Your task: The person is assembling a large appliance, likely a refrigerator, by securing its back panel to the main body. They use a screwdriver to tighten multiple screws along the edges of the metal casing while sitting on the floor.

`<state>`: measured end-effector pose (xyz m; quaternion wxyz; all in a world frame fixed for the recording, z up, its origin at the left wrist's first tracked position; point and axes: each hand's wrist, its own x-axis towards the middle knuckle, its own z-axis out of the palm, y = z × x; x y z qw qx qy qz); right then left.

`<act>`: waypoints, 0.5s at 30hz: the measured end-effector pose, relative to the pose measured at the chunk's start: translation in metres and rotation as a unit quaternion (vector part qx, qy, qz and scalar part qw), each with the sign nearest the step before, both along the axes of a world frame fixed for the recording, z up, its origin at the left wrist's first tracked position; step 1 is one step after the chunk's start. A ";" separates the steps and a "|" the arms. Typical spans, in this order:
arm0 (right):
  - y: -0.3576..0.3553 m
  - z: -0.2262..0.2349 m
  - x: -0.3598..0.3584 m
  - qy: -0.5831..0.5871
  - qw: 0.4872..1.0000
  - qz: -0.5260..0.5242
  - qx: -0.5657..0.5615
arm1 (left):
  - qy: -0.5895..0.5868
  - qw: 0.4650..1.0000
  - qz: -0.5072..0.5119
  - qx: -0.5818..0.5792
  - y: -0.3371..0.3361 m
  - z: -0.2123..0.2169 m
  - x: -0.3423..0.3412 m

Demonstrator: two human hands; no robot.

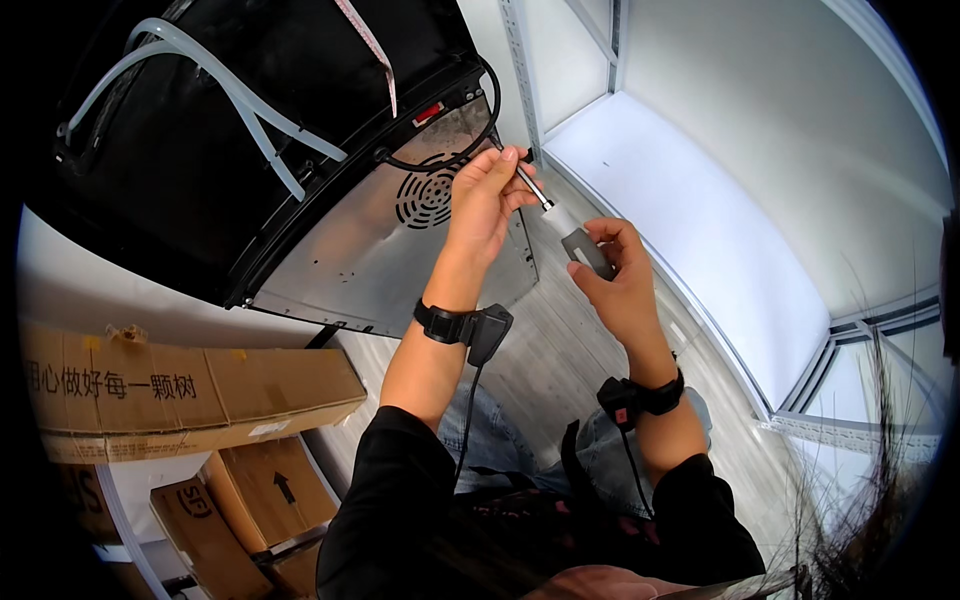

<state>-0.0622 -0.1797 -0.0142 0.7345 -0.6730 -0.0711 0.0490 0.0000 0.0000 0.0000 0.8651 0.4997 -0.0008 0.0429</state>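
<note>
Pinching a screwdriver (563, 219): left hand (480, 205) on shaft (537, 189), right hand (627, 280) on handle (588, 254); black cable (497, 100) crosses the vented metal panel (370, 245).

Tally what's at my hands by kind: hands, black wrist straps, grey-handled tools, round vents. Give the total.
Hands: 2 (left hand, right hand)
Black wrist straps: 2
Grey-handled tool: 1
Round vent: 1
Total: 6

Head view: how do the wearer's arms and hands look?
Left hand and right hand are bare. Black sleeves stop short of the wrists, where black straps carry boxy black modules trailing black cables; the right module has a red patch.
</note>
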 end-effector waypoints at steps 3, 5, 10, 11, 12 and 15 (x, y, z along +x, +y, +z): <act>0.003 -0.012 -0.003 -0.103 0.992 -0.034 -0.071 | 0.010 0.999 0.007 0.038 0.000 -0.003 -0.002; 0.005 -0.016 -0.009 -0.135 0.981 -0.057 -0.125 | 0.018 0.999 0.004 0.050 0.002 -0.002 -0.006; -0.006 0.016 -0.006 0.129 0.987 0.081 0.046 | 0.011 0.999 0.006 0.030 0.003 0.000 -0.008; -0.006 0.019 -0.005 0.188 0.972 0.113 0.082 | 0.011 0.999 0.007 0.033 0.004 0.000 -0.009; -0.005 0.015 -0.006 0.140 0.984 0.081 0.071 | 0.012 0.999 0.008 0.032 0.002 0.003 -0.008; 0.005 -0.001 -0.010 0.000 1.000 0.001 0.010 | 0.011 0.998 0.010 0.056 -0.002 0.008 -0.008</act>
